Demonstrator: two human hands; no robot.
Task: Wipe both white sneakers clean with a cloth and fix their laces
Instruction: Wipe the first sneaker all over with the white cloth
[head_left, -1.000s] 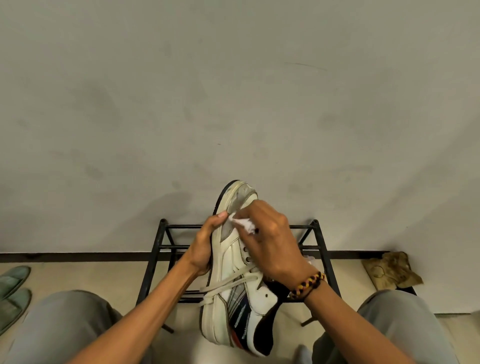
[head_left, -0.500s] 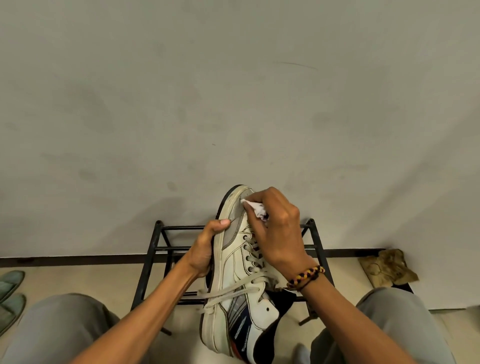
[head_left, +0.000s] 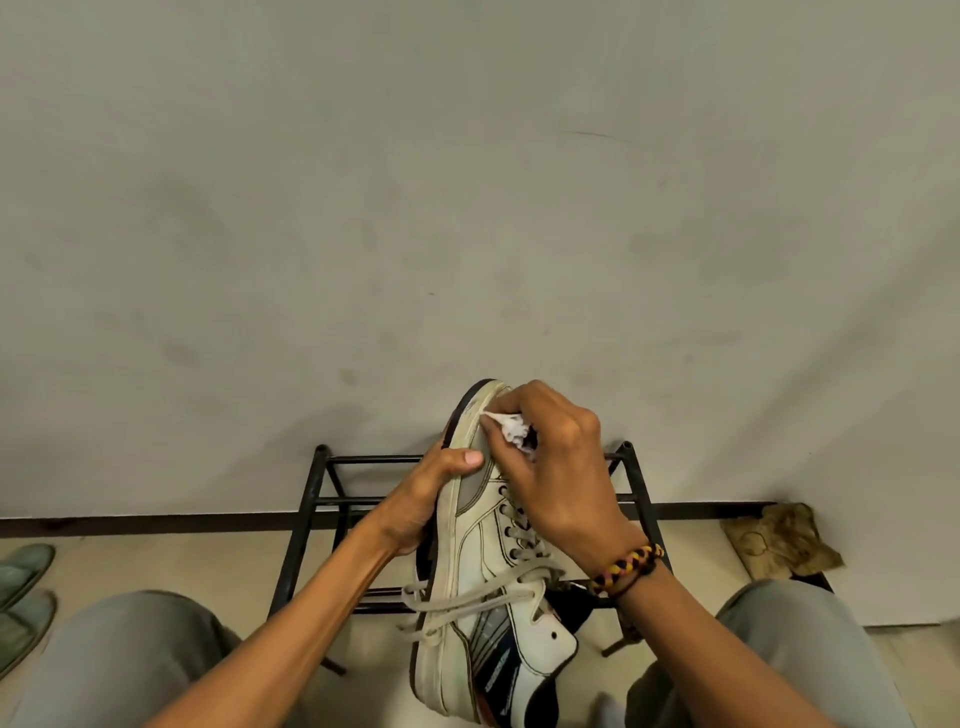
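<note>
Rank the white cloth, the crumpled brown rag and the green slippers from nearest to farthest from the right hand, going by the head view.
1. White cloth: pinched in the right hand at the sneaker's toe.
2. Crumpled brown rag: on the floor, far right.
3. Green slippers: at the far left edge.

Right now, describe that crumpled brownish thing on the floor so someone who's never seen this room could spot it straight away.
Start at the black metal shoe rack against the grey wall, then look to its right along the dark baseboard. There a crumpled tan rag lies on the floor by the wall. It is the only brown, wrinkled thing there, unlike the small white cloth pressed to the sneaker.
</note>
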